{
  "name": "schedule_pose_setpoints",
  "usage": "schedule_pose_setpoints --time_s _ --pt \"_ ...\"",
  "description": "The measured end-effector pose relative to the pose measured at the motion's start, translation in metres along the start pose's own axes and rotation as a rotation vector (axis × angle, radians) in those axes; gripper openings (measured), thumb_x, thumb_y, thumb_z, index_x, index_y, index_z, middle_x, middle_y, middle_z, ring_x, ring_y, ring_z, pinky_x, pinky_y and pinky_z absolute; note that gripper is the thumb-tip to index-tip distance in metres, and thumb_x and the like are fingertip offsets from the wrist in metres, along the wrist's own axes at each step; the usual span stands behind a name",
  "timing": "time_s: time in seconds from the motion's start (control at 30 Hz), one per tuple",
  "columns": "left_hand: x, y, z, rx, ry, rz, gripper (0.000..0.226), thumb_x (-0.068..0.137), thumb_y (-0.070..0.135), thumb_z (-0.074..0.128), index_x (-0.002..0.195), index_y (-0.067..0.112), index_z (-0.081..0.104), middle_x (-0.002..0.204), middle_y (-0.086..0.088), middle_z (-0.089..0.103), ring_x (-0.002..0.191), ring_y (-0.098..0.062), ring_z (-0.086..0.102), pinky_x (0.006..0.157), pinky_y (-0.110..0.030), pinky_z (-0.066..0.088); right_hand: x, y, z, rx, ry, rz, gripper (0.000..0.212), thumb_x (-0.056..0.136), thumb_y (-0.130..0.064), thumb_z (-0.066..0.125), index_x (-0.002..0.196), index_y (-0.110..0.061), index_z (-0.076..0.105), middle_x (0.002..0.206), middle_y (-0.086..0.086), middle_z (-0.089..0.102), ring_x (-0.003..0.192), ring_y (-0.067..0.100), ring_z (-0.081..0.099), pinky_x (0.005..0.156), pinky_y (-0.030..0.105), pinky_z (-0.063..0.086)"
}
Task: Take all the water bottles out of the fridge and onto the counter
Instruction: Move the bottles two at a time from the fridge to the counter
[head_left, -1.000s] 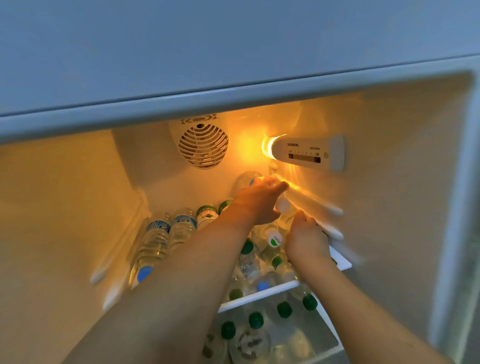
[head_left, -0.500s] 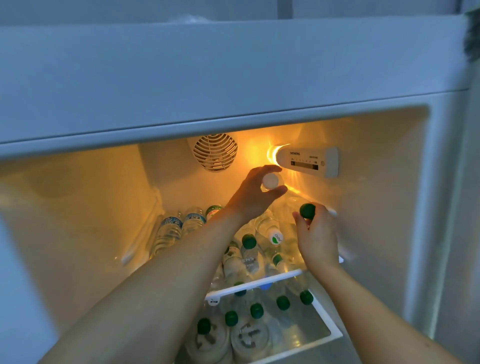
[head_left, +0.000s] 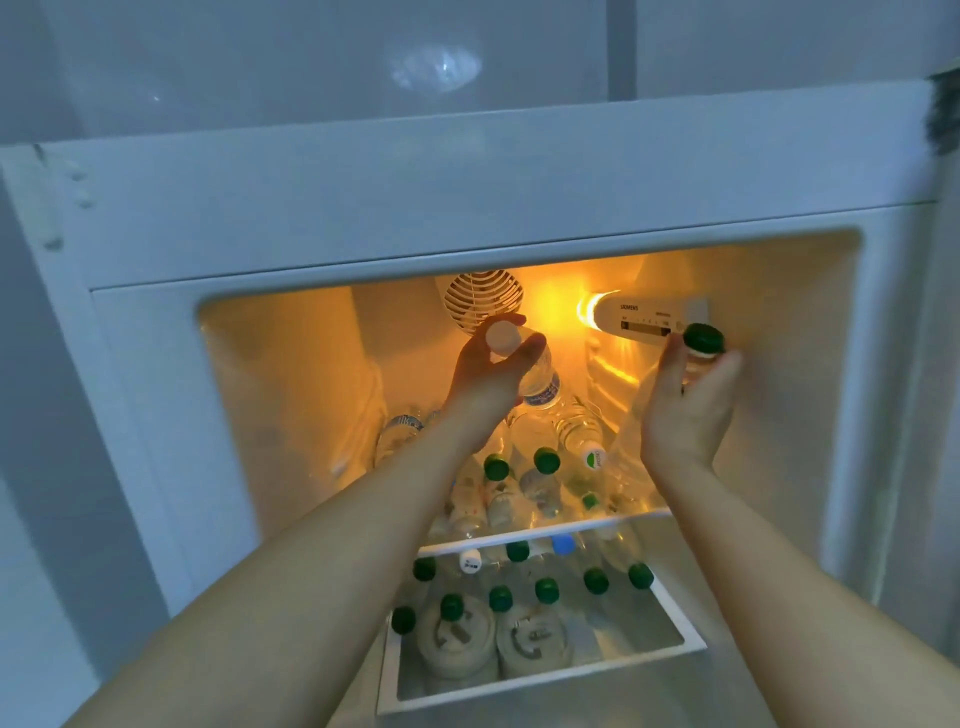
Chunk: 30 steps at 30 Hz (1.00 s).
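White plastic lines the open fridge (head_left: 779, 415), and a yellow lamp near the back right corner lights it from inside. The upper shelf (head_left: 545, 530) carries many bottles lying in a pile, caps toward the front edge; below it, more green-capped bottles stand close together.

Both arms reach inside. The left hand (head_left: 488, 374) holds a clear white-capped bottle (head_left: 535, 374) by its shoulder, lifted above the pile near the back wall. The right hand (head_left: 685, 410) is curled around the neck of a green-capped bottle (head_left: 702, 343), raised beside the right wall, just under the control panel (head_left: 654, 317).

I judge these bottles to be full, so rather heavy for one hand, with thin soft walls that give under pressure and perhaps wet, slippery skin from the cold. A hold around the body seems safer than a hold at the cap.

The counter is not in view. The body of the right bottle is mostly hidden behind the hand. How many bottles lie deep in the pile I cannot tell, because the arms cover it.
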<state>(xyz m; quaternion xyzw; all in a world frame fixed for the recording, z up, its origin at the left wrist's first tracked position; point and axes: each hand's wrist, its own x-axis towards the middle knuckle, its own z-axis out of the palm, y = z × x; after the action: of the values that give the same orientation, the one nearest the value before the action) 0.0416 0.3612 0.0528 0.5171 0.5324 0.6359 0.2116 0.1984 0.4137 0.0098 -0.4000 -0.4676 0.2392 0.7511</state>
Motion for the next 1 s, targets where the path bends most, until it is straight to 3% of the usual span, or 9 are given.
schedule_pose_setpoints --time_s 0.13,0.23,0.37,0.47,0.57,0.7,0.8,0.9,1.0 --pt "-0.027 0.021 -0.016 -0.013 0.049 -0.042 0.021 0.091 0.034 0.066 0.109 0.031 0.056 0.109 0.007 0.061 0.108 -0.021 0.057 0.086 -0.046 0.056 -0.019 -0.021 -0.011 -0.010 -0.032 -0.017 0.032 0.091 -0.033 0.061 0.113 -0.015 0.048 0.111 -0.002 0.059 0.100 0.016 0.055 0.087 0.034 0.047" --pt "-0.052 0.041 -0.030 -0.009 0.066 -0.066 0.030 0.092 0.034 0.064 0.118 0.025 0.053 0.111 0.005 0.060 0.098 -0.016 0.056 0.084 -0.044 0.056 -0.036 -0.046 -0.018 0.008 -0.057 0.000 0.027 0.088 -0.026 0.063 0.111 -0.018 0.050 0.103 -0.007 0.055 0.093 0.013 0.052 0.082 0.029 0.042" --pt "-0.090 0.066 -0.047 -0.055 0.102 -0.122 0.028 0.094 0.033 0.061 0.118 0.021 0.053 0.100 0.008 0.059 0.088 -0.008 0.055 0.091 -0.048 0.054 -0.062 -0.084 -0.031 0.045 -0.092 -0.013 0.020 0.088 -0.025 0.062 0.105 -0.015 0.054 0.094 -0.003 0.058 0.085 0.017 0.053 0.073 0.025 0.036" --pt "-0.127 0.086 -0.064 -0.026 0.149 -0.120 0.029 0.094 0.034 0.061 0.117 0.020 0.052 0.106 0.001 0.060 0.098 -0.019 0.058 0.095 -0.050 0.051 -0.094 -0.118 -0.042 0.048 -0.156 -0.056 0.016 0.089 -0.026 0.061 0.100 -0.016 0.057 0.091 -0.003 0.058 0.082 0.017 0.052 0.071 0.023 0.033" --pt "-0.161 0.102 -0.079 -0.007 0.183 -0.127 0.028 0.092 0.035 0.062 0.113 0.019 0.052 0.109 -0.004 0.061 0.104 -0.025 0.059 0.096 -0.052 0.049 -0.121 -0.144 -0.051 0.069 -0.203 -0.057 0.013 0.088 -0.028 0.061 0.096 -0.019 0.056 0.086 -0.005 0.057 0.083 0.017 0.052 0.076 0.029 0.041" --pt "-0.220 0.125 -0.112 -0.028 0.183 -0.197 0.029 0.090 0.035 0.063 0.114 0.024 0.052 0.109 -0.003 0.062 0.099 -0.026 0.059 0.086 -0.046 0.052 -0.168 -0.179 -0.072 0.087 -0.282 -0.044 0.013 0.088 -0.028 0.062 0.094 -0.018 0.060 0.079 -0.016 0.055 0.074 0.007 0.052 0.070 0.025 0.040" --pt "-0.270 0.140 -0.143 -0.083 0.204 -0.243 0.025 0.093 0.029 0.063 0.114 0.020 0.051 0.096 -0.002 0.060 0.083 -0.021 0.059 0.067 -0.033 0.050 -0.211 -0.205 -0.092 0.085 -0.354 -0.030 0.013 0.086 -0.029 0.062 0.090 -0.017 0.060 0.079 -0.011 0.058 0.075 0.012 0.054 0.070 0.027 0.039" --pt "-0.317 0.156 -0.171 -0.181 0.279 -0.301 0.023 0.093 0.022 0.064 0.111 0.016 0.052 0.086 -0.004 0.060 0.072 -0.021 0.059 0.066 -0.033 0.050 -0.250 -0.223 -0.104 0.105 -0.424 0.012 0.015 0.085 -0.031 0.064 0.092 -0.018 0.062 0.085 -0.004 0.063 0.082 0.017 0.059 0.076 0.031 0.046" --pt "-0.365 0.168 -0.203 -0.159 0.352 -0.352 0.025 0.092 0.019 0.065 0.114 0.017 0.054 0.093 -0.005 0.060 0.074 -0.021 0.057 0.058 -0.030 0.049 -0.291 -0.240 -0.112 0.139 -0.546 0.076 0.018 0.084 -0.035 0.064 0.093 -0.020 0.063 0.090 -0.001 0.066 0.086 0.018 0.063 0.082 0.039 0.052"
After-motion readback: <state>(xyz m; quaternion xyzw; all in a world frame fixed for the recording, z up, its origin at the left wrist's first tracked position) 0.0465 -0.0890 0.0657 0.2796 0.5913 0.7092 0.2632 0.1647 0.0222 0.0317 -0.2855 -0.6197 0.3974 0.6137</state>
